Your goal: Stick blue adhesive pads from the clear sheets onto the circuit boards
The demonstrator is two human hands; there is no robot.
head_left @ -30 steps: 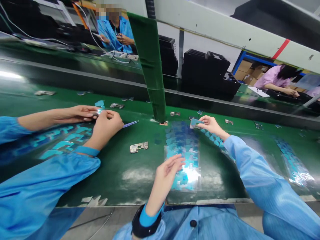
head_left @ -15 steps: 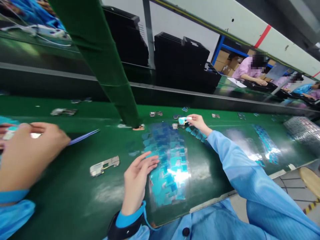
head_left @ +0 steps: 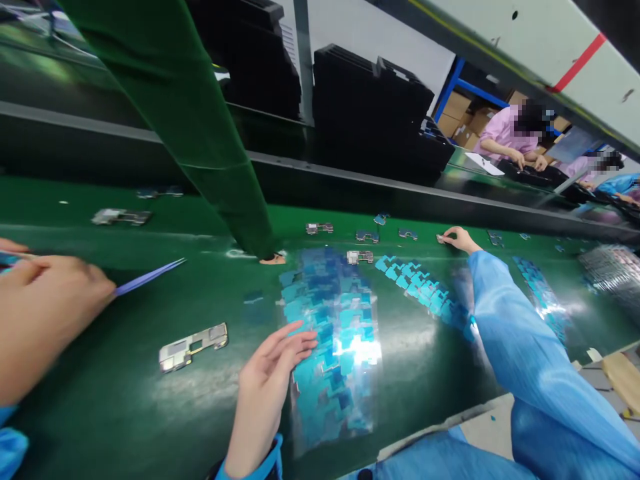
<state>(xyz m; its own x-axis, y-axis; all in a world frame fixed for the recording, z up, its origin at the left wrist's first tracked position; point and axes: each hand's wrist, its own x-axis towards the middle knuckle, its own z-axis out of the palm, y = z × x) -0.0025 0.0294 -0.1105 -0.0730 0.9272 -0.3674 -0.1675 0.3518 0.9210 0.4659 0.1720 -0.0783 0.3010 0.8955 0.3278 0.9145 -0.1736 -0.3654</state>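
My right hand (head_left: 460,240) reaches to the far side of the green bench, its fingertips pinching the end of a small circuit board (head_left: 440,238). My left hand (head_left: 270,380) rests palm-sideways with fingers stretched out, at the left edge of a clear sheet (head_left: 373,400) bearing rows of blue adhesive film pieces (head_left: 320,387). Beyond that sheet lies a metal-shielded circuit board (head_left: 360,257). Blue circuit boards (head_left: 367,236) are spaced along the back. A second strip of blue film pieces (head_left: 425,290) lies beneath and left of my right sleeve.
At left, a co-worker's hand (head_left: 55,300) holds purple tweezers (head_left: 150,277). A larger shielded board (head_left: 193,347) lies between us. A green-wrapped post (head_left: 220,153) slants up from the bench. Clear trays (head_left: 613,267) are stacked far right. Other people sit across the line.
My right hand has moved right, from the boards behind the film sheet to another board. The white and teal piece it held is no longer visible in its fingers. My left hand stays at the sheet.
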